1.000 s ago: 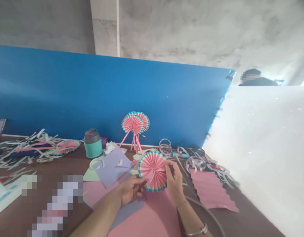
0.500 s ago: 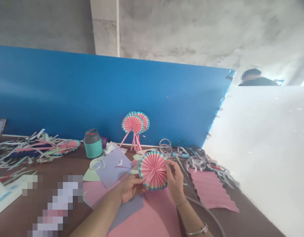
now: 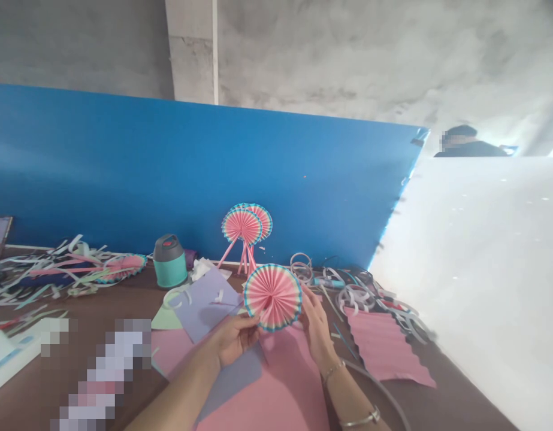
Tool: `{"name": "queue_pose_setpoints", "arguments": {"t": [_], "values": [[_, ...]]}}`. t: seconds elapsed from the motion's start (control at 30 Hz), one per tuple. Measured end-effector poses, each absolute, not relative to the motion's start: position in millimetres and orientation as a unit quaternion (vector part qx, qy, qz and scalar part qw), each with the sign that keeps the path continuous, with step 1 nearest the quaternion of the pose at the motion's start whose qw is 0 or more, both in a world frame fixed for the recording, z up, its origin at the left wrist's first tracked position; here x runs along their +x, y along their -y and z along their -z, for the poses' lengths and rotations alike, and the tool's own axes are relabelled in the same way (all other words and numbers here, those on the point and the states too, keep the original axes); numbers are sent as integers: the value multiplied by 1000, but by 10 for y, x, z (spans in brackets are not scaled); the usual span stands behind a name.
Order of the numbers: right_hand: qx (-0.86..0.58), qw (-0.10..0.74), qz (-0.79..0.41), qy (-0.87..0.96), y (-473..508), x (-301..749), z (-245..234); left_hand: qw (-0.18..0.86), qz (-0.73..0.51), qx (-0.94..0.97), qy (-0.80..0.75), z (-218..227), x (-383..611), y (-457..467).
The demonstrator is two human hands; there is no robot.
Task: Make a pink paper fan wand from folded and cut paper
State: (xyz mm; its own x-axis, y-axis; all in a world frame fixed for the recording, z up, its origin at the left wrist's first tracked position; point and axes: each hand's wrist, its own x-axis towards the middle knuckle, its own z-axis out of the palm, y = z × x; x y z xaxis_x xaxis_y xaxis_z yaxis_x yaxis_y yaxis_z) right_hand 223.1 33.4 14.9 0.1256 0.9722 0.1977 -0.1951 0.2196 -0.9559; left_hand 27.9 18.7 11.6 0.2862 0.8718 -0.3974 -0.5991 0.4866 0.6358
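Note:
A round pleated pink paper fan point(image 3: 276, 293) with a blue and cream rim is held up above the table, its face toward me. My left hand point(image 3: 238, 336) pinches it at the lower left edge between thumb and fingers. At the fan's right edge my right hand point(image 3: 316, 323) has its fingers stretched out; the fingertips reach the rim and are partly hidden by it. Below my hands lie a large pink paper sheet point(image 3: 276, 398) and a grey-purple sheet point(image 3: 233, 389). Several finished-looking pink fans on sticks point(image 3: 242, 227) stand against the blue partition.
A teal flask point(image 3: 169, 263) with a grey lid stands back left. Lilac paper point(image 3: 208, 302) lies before it. Paper strips and another fan point(image 3: 123, 266) pile up left. On the right are coiled strips point(image 3: 357, 297) and a creased pink sheet point(image 3: 388, 347). A blue partition point(image 3: 168, 161) borders the back.
The fan has moved slightly up and left and turned in my left hand. My right hand's fingers have loosened from their pinch on the right edge and straightened.

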Motion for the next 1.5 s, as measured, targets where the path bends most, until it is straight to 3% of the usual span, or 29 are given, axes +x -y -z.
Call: {"name": "queue_pose_setpoints", "arguments": {"t": [0.17, 0.5, 0.7, 0.9, 1.07, 1.5], "values": [[-379, 563, -552, 485, -331, 2158, -128, 782, -474, 183, -360, -141, 306, -158], [-394, 602, -529, 450, -359, 2199, -118, 777, -466, 216, -365, -51, 260, -206], [-391, 594, -540, 451, -322, 2195, -224, 785, -480, 287, -265, -130, 219, -132], [-369, 556, -569, 481, -234, 2128, -298, 713, -561, 196, -372, -152, 320, -156], [-346, 522, -623, 468, -247, 2134, -236, 692, -589, 195, -369, -169, 353, -168], [-372, 522, -612, 463, -292, 2112, -151, 693, -535, 278, -396, -142, 374, -95]]}}
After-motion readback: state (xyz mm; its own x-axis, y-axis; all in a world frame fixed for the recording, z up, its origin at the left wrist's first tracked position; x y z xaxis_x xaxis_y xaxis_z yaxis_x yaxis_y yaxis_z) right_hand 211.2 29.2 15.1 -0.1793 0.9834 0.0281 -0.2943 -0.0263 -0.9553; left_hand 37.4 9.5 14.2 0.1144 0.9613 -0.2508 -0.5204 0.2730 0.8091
